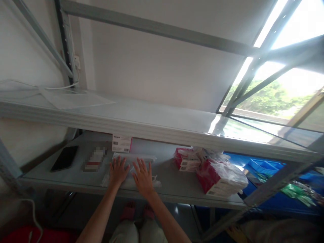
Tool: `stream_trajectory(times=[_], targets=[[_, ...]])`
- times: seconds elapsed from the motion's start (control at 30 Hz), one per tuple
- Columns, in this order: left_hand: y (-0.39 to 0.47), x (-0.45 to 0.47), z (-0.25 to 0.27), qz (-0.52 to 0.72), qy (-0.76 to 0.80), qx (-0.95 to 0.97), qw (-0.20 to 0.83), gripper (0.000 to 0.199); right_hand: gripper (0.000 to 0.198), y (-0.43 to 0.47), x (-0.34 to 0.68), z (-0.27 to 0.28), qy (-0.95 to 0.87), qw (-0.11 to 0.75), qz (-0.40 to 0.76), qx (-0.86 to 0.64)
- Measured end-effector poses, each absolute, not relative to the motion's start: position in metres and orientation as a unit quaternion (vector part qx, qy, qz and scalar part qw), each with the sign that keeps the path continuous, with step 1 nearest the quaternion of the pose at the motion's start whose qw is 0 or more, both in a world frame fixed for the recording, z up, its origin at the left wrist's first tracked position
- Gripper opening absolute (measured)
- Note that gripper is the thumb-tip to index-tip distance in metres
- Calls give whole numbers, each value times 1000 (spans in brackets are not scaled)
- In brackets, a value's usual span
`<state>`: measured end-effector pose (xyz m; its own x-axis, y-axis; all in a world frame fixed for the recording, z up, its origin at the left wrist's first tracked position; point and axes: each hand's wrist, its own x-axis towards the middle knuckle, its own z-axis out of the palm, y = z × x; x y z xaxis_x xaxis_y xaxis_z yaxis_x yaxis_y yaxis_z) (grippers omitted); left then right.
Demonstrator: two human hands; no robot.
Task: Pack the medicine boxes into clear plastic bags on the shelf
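Plastic bag (pixel 128 180) beneath both hands (pixel 117 172) (pixel 143 176)

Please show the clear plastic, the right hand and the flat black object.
Clear plastic (pixel 129 181), head view: its uncovered middle.
Right hand (pixel 144 179), head view: its back.
Flat black object (pixel 65 158), head view: top face.

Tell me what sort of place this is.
Likely a storeroom or small workroom: there is a metal rack, with plastic-wrapped boxes on one shelf, and clear plastic lying under the left hand and right hand.
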<state>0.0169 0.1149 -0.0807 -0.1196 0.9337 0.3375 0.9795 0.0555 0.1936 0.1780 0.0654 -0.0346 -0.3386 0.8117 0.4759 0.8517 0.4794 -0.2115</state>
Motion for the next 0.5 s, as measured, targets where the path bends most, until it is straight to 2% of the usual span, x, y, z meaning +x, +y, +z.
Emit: stream_trajectory(times=[0.13, 0.27, 0.37, 0.5], targets=[[108, 16, -70, -276, -721, -632, 69, 60, 53, 53, 194, -61, -769, 234, 16, -594], [102, 0, -59, -383, -785, -484, 51, 43, 53, 55, 213, -72, -739, 238, 21, -630], [102, -11, -57, -378, -817, -434, -7, 33, 51, 53, 219, -74, -726, 246, 21, -642], [104, -15, -56, -365, -819, -440, -55, 34, 49, 48, 223, -66, -715, 267, 14, -647]])
